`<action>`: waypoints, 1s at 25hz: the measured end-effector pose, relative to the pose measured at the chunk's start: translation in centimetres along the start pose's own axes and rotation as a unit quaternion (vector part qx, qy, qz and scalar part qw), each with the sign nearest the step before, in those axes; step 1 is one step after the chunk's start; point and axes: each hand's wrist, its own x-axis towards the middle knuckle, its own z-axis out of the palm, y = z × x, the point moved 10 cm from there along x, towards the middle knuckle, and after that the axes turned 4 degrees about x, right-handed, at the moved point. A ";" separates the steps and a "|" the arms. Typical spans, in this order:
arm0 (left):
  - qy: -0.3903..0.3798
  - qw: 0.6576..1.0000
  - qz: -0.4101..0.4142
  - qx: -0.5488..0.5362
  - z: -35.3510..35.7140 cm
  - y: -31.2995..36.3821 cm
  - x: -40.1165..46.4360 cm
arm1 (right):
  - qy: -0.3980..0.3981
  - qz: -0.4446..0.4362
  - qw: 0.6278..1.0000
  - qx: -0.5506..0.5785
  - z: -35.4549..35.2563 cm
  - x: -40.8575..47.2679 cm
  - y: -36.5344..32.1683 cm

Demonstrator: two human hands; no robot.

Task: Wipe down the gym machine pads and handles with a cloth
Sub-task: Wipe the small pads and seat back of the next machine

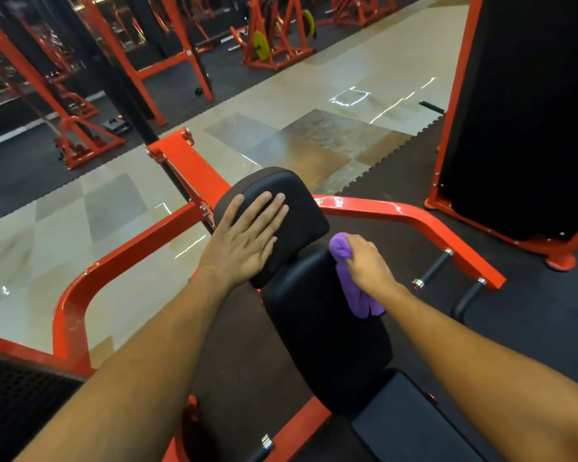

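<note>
While pressed flat with fingers straight on a rounded black vinyl head pad (274,208), left hand (244,241), right hand (367,265) gripping bunched purple cloth (354,285) against padded backrest (317,321), glossy red steel frame (411,215) curving around

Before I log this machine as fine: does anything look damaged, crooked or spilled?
Nothing stands out. The head pad under the left hand and the back pad look intact, the purple cloth is bunched in the right hand, and the red frame looks unbent.
</note>
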 end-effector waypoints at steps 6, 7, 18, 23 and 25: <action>-0.075 0.981 0.094 -0.155 3.3 11.8 -1.5 | 0.043 0.167 0.975 0.137 -2.8 -8.1 10.3; -0.092 0.977 0.107 -0.160 4.5 13.5 -1.3 | 0.030 0.196 0.967 0.161 -2.3 -9.0 12.2; -0.128 0.976 0.103 -0.143 8.7 16.1 -0.7 | 0.090 0.315 0.860 0.391 -6.9 -14.2 12.0; -0.262 0.756 -0.143 -0.582 3.3 17.9 -0.3 | 0.092 0.248 0.910 0.319 -12.2 -17.8 4.2; -0.246 0.621 -0.167 -0.725 -1.8 20.4 -0.4 | 0.094 0.200 0.931 0.290 -14.5 -19.3 1.4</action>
